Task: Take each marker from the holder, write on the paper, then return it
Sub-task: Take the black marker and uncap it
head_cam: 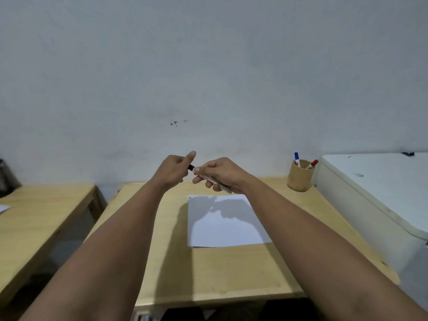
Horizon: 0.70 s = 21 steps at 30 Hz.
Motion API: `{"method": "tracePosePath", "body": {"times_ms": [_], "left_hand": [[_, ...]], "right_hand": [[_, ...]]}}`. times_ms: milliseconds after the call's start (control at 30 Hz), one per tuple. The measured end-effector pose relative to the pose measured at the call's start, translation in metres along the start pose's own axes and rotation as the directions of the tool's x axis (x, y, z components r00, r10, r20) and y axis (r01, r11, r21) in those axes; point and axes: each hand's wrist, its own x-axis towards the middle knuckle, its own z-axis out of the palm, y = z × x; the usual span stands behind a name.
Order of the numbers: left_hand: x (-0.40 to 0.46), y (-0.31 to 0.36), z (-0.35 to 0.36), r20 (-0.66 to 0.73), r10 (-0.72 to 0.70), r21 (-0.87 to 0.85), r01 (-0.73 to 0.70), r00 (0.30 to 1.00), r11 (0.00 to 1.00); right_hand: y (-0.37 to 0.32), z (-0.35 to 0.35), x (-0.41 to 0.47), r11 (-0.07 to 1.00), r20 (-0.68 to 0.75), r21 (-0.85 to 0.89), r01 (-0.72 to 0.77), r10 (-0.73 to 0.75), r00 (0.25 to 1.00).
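A slim marker with a black cap [191, 168] is held raised above the pale wooden table [231, 274], over the far edge of the white sheet of paper [225, 224]. The barrel is wrapped by the right hand [222, 174], fingers curled tight round it, its tail end poking out below the palm. The black cap end is pinched by the left hand [174, 171], thumb raised, other fingers closed on it. Both hands are pressed close together, nearly touching. Whether the cap is coming off or going on cannot be told; the cap looks seated or nearly so.

The round tan wooden holder [300, 176] stands at the far right of the table, well apart from the hands. Two markers are left in it: a blue-capped marker [297, 158] upright, a red-capped marker [312, 163] leaning right. A small dark mark is seen at the far-left corner of the paper; too small to read.

Handling, judged: the marker is light, stiff, smooth plastic, likely a bit slippery. The barrel is best taken mid-length, the cap at its end, pulled straight along the axis. The cap is snap-fit, so a short firm tug is probably needed. The paper is thin and loose and may slide under the tip if not steadied.

A second wooden table [41, 205] is seen at left, a white cabinet top [375, 181] at right.
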Motion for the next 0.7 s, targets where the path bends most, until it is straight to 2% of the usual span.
{"method": "tracePosePath", "body": {"times_ms": [133,300,367,433,533,600,700], "left_hand": [[0.002,-0.019,-0.012,0.058,-0.001,0.074,-0.003,0.998,0.997],[0.020,-0.036,-0.010,0.063,-0.032,0.075,0.027,0.997,0.997],[0.032,-0.054,-0.023,0.027,-0.081,0.114,0.078,0.996,0.990],[0.042,-0.079,-0.046,-0.071,-0.080,0.232,0.094,0.994,0.968],[0.048,-0.111,-0.059,-0.163,-0.012,0.440,0.083,0.987,0.894],[0.051,-0.126,-0.042,-0.118,0.005,0.577,0.065,0.993,0.814],[0.054,-0.142,-0.009,-0.022,-0.038,0.710,0.043,0.999,0.703]], "right_hand": [[0.005,0.014,0.010,0.999,0.065,-0.043,0.017,-0.014,0.998],[0.019,0.017,0.029,0.975,0.010,-0.173,0.139,-0.139,0.990],[0.030,0.003,0.034,0.940,-0.009,-0.310,0.145,-0.155,0.988],[0.048,-0.022,0.036,0.930,-0.087,-0.353,0.103,-0.142,0.986],[0.075,-0.048,0.042,0.989,-0.278,-0.144,0.030,-0.069,0.958],[0.086,-0.047,0.050,0.999,-0.344,0.043,0.013,0.003,0.939],[0.093,-0.039,0.063,0.955,-0.342,0.295,0.036,0.070,0.937]]}}
